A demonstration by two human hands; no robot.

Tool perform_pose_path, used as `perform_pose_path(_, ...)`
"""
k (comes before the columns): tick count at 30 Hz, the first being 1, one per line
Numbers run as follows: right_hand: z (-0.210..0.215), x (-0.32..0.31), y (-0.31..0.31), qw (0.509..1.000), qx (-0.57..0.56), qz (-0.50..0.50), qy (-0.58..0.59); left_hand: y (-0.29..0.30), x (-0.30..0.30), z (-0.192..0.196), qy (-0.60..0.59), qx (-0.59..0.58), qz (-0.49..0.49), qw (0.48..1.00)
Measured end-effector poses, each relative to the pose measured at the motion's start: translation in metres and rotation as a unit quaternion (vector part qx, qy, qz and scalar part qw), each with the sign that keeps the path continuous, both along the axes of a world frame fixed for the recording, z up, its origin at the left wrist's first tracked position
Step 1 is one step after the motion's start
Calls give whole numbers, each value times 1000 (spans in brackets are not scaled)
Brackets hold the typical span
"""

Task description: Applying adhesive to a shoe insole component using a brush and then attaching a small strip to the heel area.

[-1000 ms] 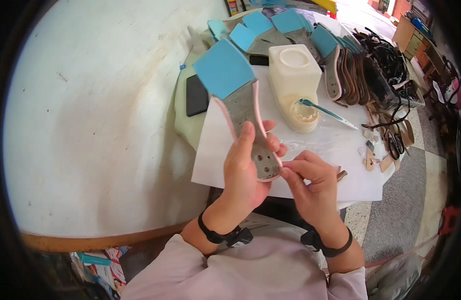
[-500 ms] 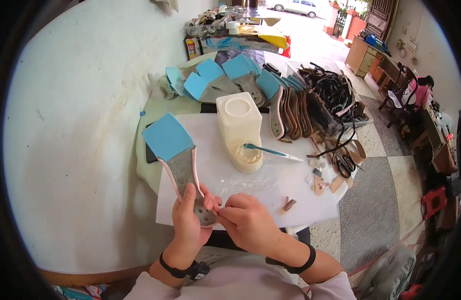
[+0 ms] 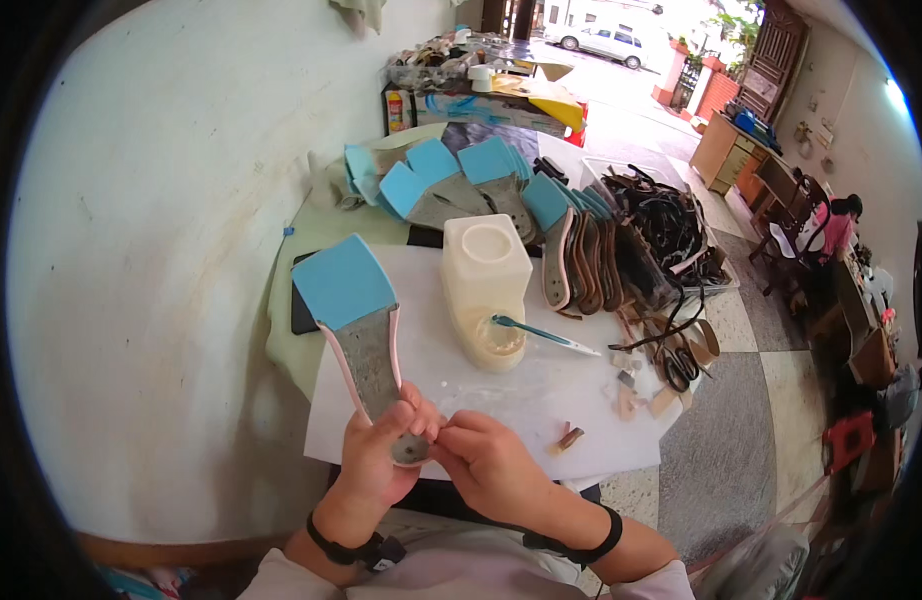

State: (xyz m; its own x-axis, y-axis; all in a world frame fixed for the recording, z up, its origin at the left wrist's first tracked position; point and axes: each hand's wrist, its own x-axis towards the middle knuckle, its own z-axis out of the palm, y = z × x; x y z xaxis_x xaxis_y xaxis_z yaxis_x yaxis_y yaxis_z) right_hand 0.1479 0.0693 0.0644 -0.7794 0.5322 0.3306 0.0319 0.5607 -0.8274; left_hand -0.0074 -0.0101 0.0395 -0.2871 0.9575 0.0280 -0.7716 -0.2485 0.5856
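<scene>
A shoe insole (image 3: 367,352) with a grey face, a blue front part and pink edging points away from me over the white sheet (image 3: 571,440). My left hand (image 3: 386,455) is wrapped round its narrow near end, thumb on top. My right hand (image 3: 491,465) is closed in a pinch at the right edge of that end, touching the left fingertips. Its fingers hide exactly what they pinch there. Beyond them stands a cream plastic glue container (image 3: 486,265) with a round open well. A blue-and-white brush (image 3: 546,335) leans out of the well.
Stacked insoles (image 3: 451,195) with blue fronts lie at the back, with brown-edged ones (image 3: 586,265) beside them. On the right are a clear bin of dark strips (image 3: 661,220), scissors (image 3: 679,368) and leather scraps (image 3: 569,438). A wall (image 3: 161,300) runs along the left.
The view has shifted, so the table things sit lower. My left hand now covers more of the insole's near end. My right hand keeps its pinch at the edge.
</scene>
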Motion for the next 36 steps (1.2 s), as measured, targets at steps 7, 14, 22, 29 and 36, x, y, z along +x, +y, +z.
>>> perform_pose_path(7,6,6,6,998,30,9,-62,2,8,18,73,-128,26,989)
perform_pose_path(14,39,42,49,972,87,-218,8,0,11,35,232,-204,-78,948)
perform_pose_path(22,84,47,70,985,117,-112,-62,2,13,33,320,-195,-287,882)
perform_pose_path(29,58,45,64,990,99,-100,-12,8,16,12,264,-128,-252,922)
perform_pose_path(36,66,52,62,987,38,-156,31,11,17,7,303,-142,-281,900)
